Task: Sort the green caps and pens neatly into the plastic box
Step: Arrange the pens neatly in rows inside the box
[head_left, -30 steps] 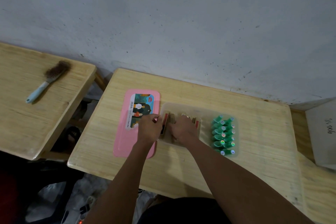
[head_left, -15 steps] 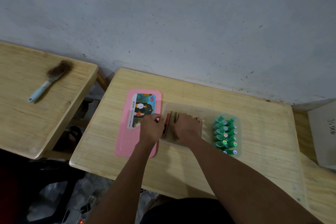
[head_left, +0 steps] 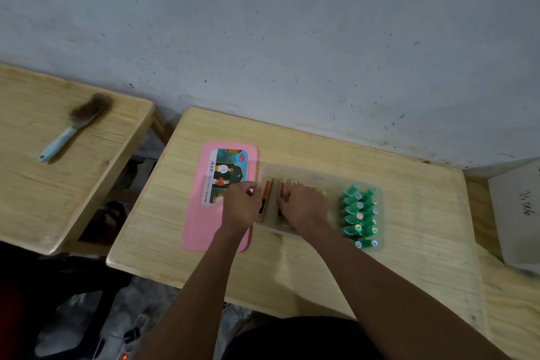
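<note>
A clear plastic box (head_left: 318, 174) sits on the wooden table (head_left: 409, 266). Its right end holds several green caps (head_left: 359, 215) lying in two neat rows. Its left part holds flat tan and red packs (head_left: 266, 197) standing on edge. My left hand (head_left: 241, 207) is at the box's left wall, its fingertips pinching the leftmost pack. My right hand (head_left: 305, 207) rests over the packs in the middle, fingers curled on them and hiding most of them. A gap shows between the two groups of packs.
The box's pink lid (head_left: 204, 222), with a picture label, lies flat just left of the box, partly under my left wrist. A second table at the left carries a hairbrush (head_left: 74, 126). A white sheet (head_left: 517, 213) leans at the far right. The wall is close behind.
Both hands stay at the packs in the box. The leftmost pack now stands apart from the others, with a wider gap between my two hands.
</note>
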Action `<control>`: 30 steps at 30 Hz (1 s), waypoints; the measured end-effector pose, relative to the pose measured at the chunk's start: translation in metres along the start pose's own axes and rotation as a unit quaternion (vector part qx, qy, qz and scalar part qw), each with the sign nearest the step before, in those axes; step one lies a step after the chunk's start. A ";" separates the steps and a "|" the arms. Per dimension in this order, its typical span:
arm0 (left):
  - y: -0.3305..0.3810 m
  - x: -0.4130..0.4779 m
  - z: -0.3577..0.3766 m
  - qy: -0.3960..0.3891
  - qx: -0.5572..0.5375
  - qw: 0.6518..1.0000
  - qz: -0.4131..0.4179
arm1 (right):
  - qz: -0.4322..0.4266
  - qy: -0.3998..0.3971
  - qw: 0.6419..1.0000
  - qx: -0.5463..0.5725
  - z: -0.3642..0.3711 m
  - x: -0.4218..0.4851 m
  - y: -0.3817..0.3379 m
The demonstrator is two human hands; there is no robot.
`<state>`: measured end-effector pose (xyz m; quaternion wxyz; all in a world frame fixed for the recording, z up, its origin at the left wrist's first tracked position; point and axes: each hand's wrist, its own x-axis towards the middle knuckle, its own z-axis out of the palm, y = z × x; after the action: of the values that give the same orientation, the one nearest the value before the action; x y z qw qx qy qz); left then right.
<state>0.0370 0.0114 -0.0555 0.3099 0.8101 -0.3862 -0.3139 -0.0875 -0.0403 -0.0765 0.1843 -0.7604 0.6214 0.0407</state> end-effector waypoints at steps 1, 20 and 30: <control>0.000 0.000 0.000 0.001 0.001 1.000 0.002 | 0.000 0.002 1.000 0.015 0.001 -0.001 -0.002; 0.001 -0.001 0.000 -0.001 -0.010 1.000 -0.001 | 0.002 -0.026 0.987 0.157 -0.009 -0.003 0.006; 0.000 -0.002 0.000 0.001 -0.011 1.000 0.005 | -0.001 -0.013 0.999 -0.045 -0.013 0.000 0.011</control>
<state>0.0360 0.0129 -0.0550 0.3207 0.8053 -0.3861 -0.3156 -0.0998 -0.0457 -0.0671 0.1579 -0.7680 0.6157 0.0781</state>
